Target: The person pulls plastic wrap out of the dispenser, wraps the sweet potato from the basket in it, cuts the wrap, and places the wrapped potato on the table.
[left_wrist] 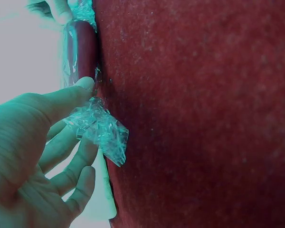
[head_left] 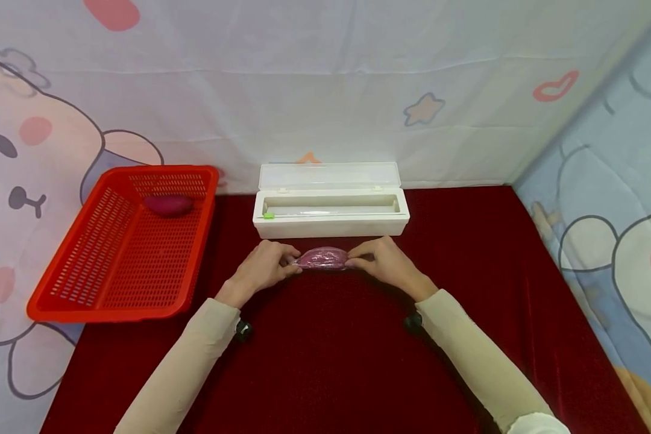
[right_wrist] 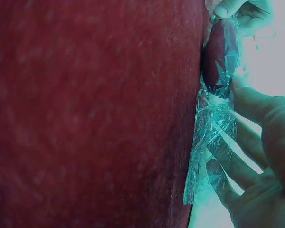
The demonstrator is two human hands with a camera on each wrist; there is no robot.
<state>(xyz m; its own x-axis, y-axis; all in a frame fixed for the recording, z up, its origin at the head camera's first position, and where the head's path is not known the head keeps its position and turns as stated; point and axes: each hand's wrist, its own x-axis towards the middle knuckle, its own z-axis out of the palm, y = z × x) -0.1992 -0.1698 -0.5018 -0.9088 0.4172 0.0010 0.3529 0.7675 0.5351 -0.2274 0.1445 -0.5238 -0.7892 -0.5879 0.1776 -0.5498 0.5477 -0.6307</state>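
A purple sweet potato [head_left: 322, 258] in clear cling film lies crosswise between both hands, close over the red cloth. My left hand [head_left: 264, 267] pinches the gathered film at its left end; in the left wrist view the crumpled film tail [left_wrist: 102, 130] sticks out below the thumb. At the other end, my right hand [head_left: 386, 265] pinches the film between thumb and fingers. A longer loose film tail [right_wrist: 202, 147] hangs along the fingers in the right wrist view. Just behind the hands stands a white cling film dispenser [head_left: 331, 228], its clear lid [head_left: 330, 176] raised.
To the left, a red plastic basket [head_left: 198, 265] holds another purple sweet potato [head_left: 168, 205]. A green slide cutter [head_left: 268, 215] sits at the left of the dispenser's front edge. Dark red cloth [head_left: 325, 361] covers the table, with a printed curtain [head_left: 331, 90] behind it.
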